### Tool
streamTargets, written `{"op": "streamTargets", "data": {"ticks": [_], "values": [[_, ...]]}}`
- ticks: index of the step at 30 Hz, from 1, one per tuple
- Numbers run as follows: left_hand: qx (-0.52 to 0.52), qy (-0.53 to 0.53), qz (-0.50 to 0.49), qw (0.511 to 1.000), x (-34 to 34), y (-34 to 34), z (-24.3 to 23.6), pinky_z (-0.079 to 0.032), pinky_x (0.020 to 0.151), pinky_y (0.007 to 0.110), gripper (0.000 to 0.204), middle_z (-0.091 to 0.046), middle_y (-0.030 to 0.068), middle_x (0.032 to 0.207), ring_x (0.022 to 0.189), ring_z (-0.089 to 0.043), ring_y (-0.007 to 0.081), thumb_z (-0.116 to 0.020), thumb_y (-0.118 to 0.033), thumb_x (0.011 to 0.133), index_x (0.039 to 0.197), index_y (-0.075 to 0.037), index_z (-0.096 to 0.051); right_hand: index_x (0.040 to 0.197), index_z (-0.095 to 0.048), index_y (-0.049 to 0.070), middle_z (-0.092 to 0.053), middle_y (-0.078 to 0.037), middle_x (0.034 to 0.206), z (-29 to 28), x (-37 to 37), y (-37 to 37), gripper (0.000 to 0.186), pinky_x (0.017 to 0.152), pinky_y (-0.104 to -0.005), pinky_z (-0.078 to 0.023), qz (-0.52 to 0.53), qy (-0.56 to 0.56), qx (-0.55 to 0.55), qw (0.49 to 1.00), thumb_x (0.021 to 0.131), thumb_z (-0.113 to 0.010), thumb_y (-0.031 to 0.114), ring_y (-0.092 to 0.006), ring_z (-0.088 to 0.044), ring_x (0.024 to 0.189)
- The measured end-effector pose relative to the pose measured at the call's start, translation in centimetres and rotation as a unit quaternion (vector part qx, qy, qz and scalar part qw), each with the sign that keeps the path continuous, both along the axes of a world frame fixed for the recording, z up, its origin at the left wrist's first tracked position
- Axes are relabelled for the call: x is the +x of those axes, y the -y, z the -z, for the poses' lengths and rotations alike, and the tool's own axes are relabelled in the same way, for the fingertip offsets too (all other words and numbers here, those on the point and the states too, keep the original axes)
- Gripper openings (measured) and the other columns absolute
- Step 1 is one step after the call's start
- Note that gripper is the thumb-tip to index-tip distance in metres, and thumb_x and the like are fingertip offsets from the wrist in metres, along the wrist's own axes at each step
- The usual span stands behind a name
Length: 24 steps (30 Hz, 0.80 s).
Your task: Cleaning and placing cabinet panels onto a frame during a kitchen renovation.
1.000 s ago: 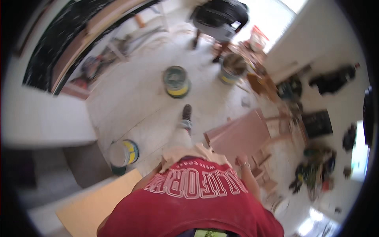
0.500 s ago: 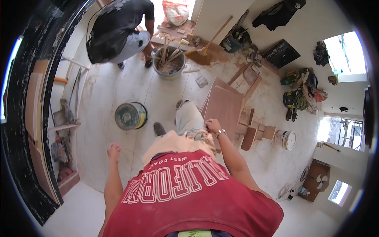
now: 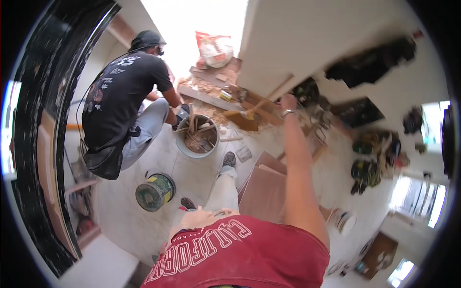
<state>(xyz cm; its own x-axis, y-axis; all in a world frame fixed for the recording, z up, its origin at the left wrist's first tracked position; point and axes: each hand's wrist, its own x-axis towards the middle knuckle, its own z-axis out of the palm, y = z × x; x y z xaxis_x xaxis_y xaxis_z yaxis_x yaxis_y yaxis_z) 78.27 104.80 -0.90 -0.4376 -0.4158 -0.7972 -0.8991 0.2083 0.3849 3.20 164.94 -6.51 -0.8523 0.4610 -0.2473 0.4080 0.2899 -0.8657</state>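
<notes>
- Right hand [image 3: 288,102]: bare, arm stretched well forward, silver-coloured metal wristband [image 3: 289,112] on the wrist.
- Right grip: fingers blurred from where I stand. Can't tell if they're spread, pressed together or pinching something.
- Left hand: out of sight, so can't tell its grip either.
- Nearest item: broom with yellow-brown bristles and a long pale handle [image 3: 246,119]. It's on the floor ahead of the wearer, bristle end by the wood shavings, handle slanting toward the pale wall. Hand is near the handle; contact, can't tell.
- Dark jumbled heap of gear [image 3: 307,90] just beside the hand, on its right. Too smeared to sort into pieces.
- Round grey bucket holding wood offcuts and shavings [image 3: 196,154] is left of the broom, apart from it.
- Co-worker in black T-shirt, dark cap and light blue-grey trousers [image 3: 127,91] squats left of that bucket, right beside it.
- Red-and-white sack [image 3: 214,52] sits beyond, by the bright opening, among boards and shavings.
- Dark green cylindrical bucket with a yellow band [image 3: 154,192] is on the white floor, nearer the wearer, on the left.
- Flat reddish-brown panels [image 3: 261,192] are stacked beside the wearer's leg, partly behind the right forearm.
- White bucket [image 3: 342,221] stands further right, well apart from the broom.
</notes>
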Motion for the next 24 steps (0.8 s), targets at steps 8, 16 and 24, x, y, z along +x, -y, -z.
{"op": "streamTargets", "data": {"ticks": [8, 16, 24], "values": [[-0.059, 0.106, -0.205, 0.971, 2.4, -2.3, -8.6, -0.052, 0.059, 0.032, 0.023, -0.067, 0.0056, 0.083, 0.068, -0.063, 0.0142, -0.056, -0.019, 0.087, 0.106, -0.009, -0.063, 0.109, -0.057, 0.0, -0.058, -0.01, 0.099, 3.6, -13.7, -6.0, 0.028, 0.068, -0.039, -0.054, 0.113, 0.068, -0.267, 0.955, 0.09, -0.057, 0.021, -0.026, -0.056, 0.087], [-0.017, 0.085, -0.267, 0.96, -5.6, -5.5, -9.3, -0.05, 0.056, 0.03, 0.024, -0.067, 0.0052, 0.084, 0.068, -0.062, 0.0136, -0.059, -0.026, 0.088, 0.104, -0.01, -0.067, 0.075, -0.063, -0.002, -0.061, -0.011, 0.062, 0.2, -8.6, -7.7, 0.021, 0.045, -0.0314, -0.05, -0.252, 0.263, 0.237, 0.901, 0.088, -0.056, 0.012, -0.0176, -0.057, 0.049], [0.085, -0.014, -0.124, 0.989, -0.8, 0.4, -1.3, -0.05, 0.06, 0.032, 0.026, -0.065, 0.0039, 0.085, 0.072, -0.061, 0.0142, -0.06, -0.03, 0.089, 0.104, -0.01, -0.068, 0.078, -0.063, 0.01, -0.063, -0.004, 0.066, -0.7, 22.9, 4.6, 0.019, 0.06, -0.0368, -0.052, -0.391, 0.507, 0.176, 0.748, 0.087, -0.057, 0.026, -0.0191, -0.062, 0.061]]}}
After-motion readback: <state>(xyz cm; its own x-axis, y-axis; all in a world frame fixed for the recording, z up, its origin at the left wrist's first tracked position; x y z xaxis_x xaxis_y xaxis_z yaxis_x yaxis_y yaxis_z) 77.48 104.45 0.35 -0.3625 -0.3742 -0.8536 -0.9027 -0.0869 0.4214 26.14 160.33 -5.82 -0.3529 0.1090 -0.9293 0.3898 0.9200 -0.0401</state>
